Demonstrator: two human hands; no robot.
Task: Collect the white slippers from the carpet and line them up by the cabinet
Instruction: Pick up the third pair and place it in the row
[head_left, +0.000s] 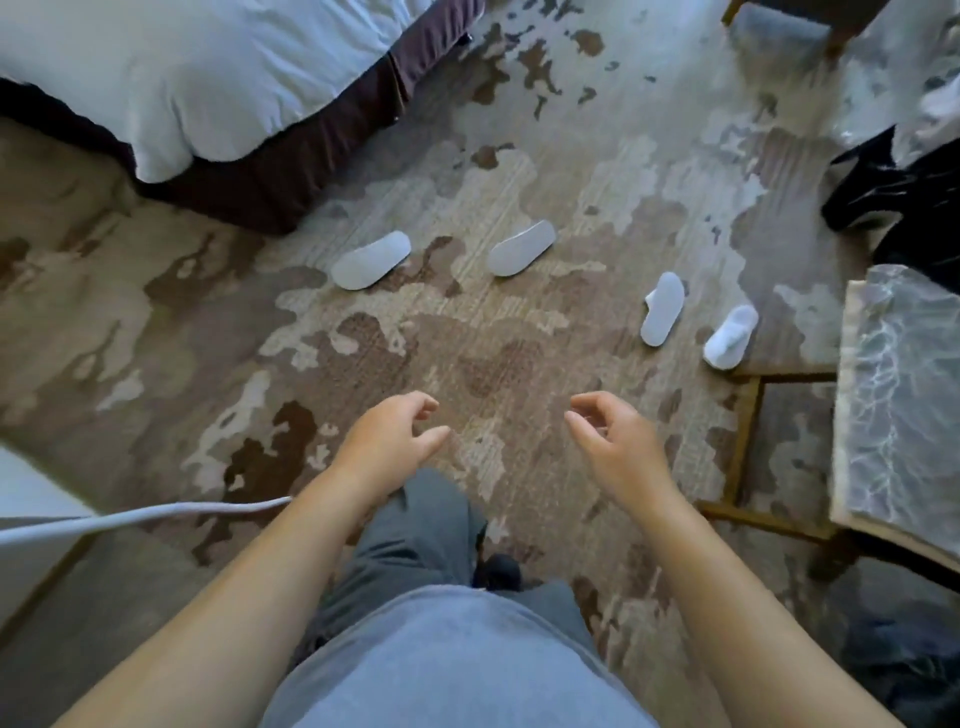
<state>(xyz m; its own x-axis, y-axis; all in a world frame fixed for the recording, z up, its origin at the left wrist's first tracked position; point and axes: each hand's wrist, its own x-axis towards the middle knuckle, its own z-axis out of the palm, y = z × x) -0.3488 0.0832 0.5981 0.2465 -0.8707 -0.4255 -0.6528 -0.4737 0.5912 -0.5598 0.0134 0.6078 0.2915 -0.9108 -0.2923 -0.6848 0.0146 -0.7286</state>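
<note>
Task barely started, nothing collected as far as view shows. Four white slippers lie scattered on carpet (467, 338): slipper A (371, 260) at 11 o'clock of the hands, sole up; slipper B (521, 248) at 12, sole up; slipper C (663, 316) at 1; slipper D (731, 336) at 2, near the marble table (904, 405). Left hand (392, 439) and right hand (613, 447) are both empty, fingers loosely curled, held out over the carpet, well apart from every slipper. Bed (197, 104) at 10. Cabinet can't be identified for sure. All four pickups and the lineup remain.
</note>
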